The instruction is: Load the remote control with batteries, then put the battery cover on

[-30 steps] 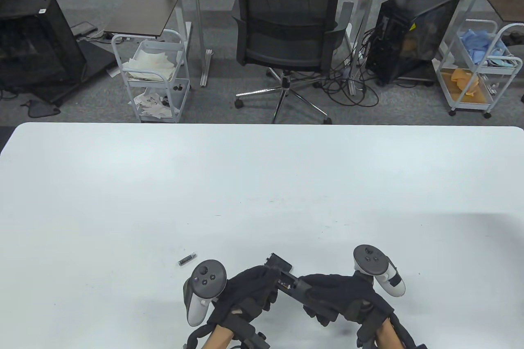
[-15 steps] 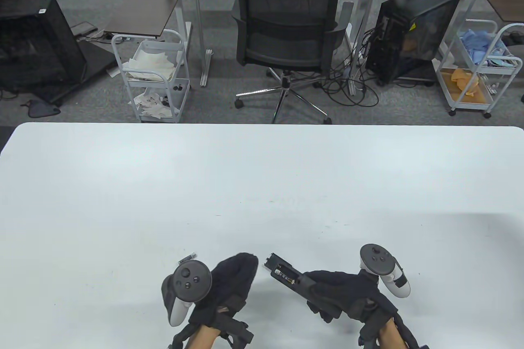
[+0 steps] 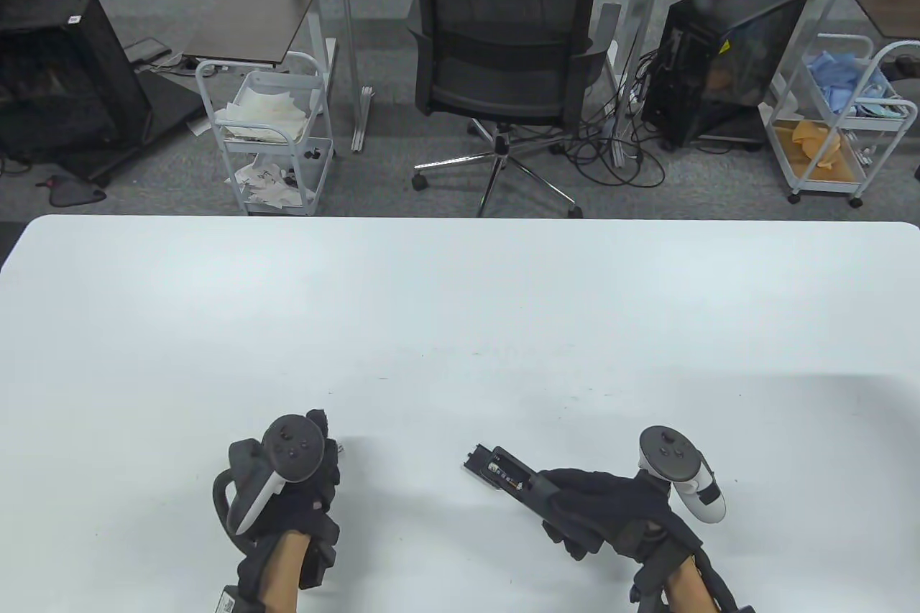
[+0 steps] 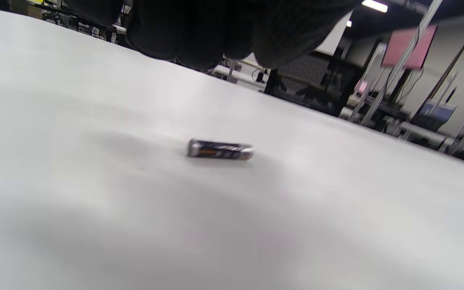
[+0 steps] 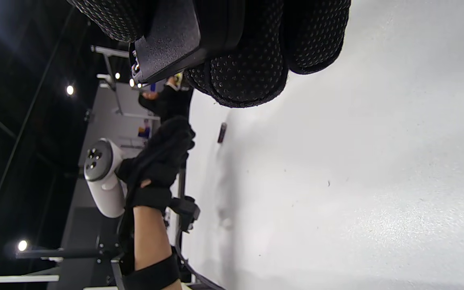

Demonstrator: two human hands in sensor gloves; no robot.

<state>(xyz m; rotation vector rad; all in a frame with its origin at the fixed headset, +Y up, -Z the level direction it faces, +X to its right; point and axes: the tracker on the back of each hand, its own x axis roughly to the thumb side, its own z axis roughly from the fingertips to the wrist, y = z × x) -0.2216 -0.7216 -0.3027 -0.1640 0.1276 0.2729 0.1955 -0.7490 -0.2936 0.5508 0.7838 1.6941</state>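
My right hand [image 3: 562, 507] grips the black remote control [image 3: 503, 475] by its near end and holds it low over the table, its battery bay open and facing up. One battery [image 3: 494, 471] lies in the bay. In the right wrist view my fingers [image 5: 248, 60] wrap the remote [image 5: 167, 40]. My left hand [image 3: 320, 430] hovers over a loose battery [image 4: 220, 150] that lies flat on the table. Its fingers [image 4: 216, 32] hang just above the battery without touching it. The battery also shows in the right wrist view [image 5: 222, 133]. No battery cover is in view.
The white table [image 3: 460, 325] stretches far ahead and to both sides. An office chair [image 3: 503, 52] and carts stand on the floor beyond the far edge.
My left hand has left the remote and moved left to hover over the loose battery. My right hand has kept hold of the remote, nearly still.
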